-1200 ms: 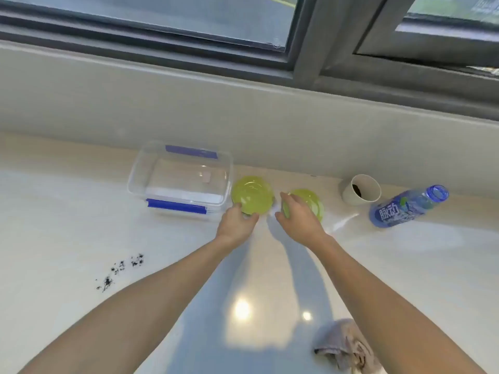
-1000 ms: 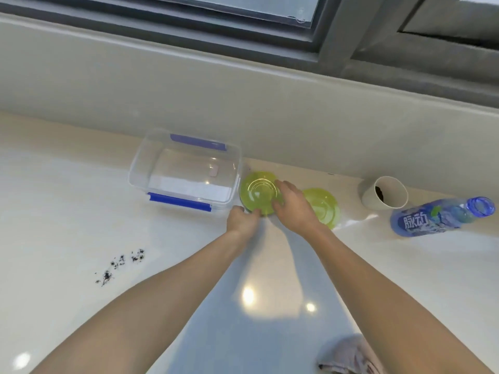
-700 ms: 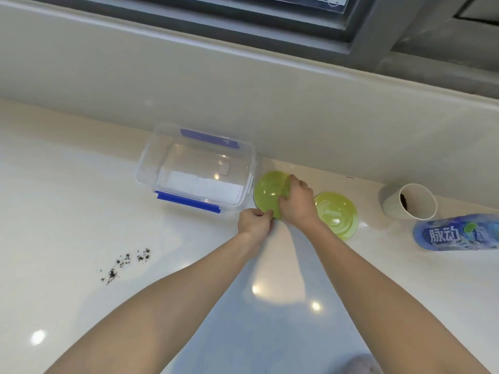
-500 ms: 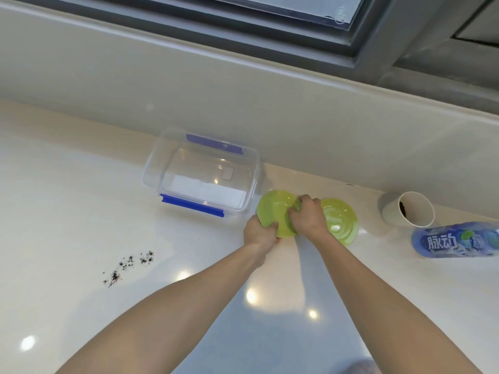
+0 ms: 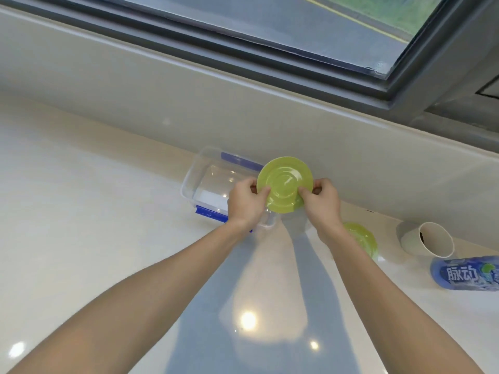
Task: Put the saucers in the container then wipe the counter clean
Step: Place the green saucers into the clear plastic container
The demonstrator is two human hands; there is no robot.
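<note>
A green saucer [image 5: 284,179] is lifted off the counter and tilted up, its face turned toward me, over the right end of the clear container [image 5: 201,178] with blue clips. My left hand [image 5: 246,202] pinches its left rim and my right hand [image 5: 321,202] pinches its right rim. A second green saucer [image 5: 363,238] lies flat on the white counter [image 5: 94,225] behind my right forearm, partly hidden by it.
A white paper cup [image 5: 426,240] lies on its side at the right, with a blue drink bottle [image 5: 467,273] on its side beside it. A grey wall and window sill rise just behind the container.
Both hands took hold of the left saucer and lifted it off the counter, tilting it upright over the container's right end. The view shifted left; the dark crumbs and cloth left the frame.
</note>
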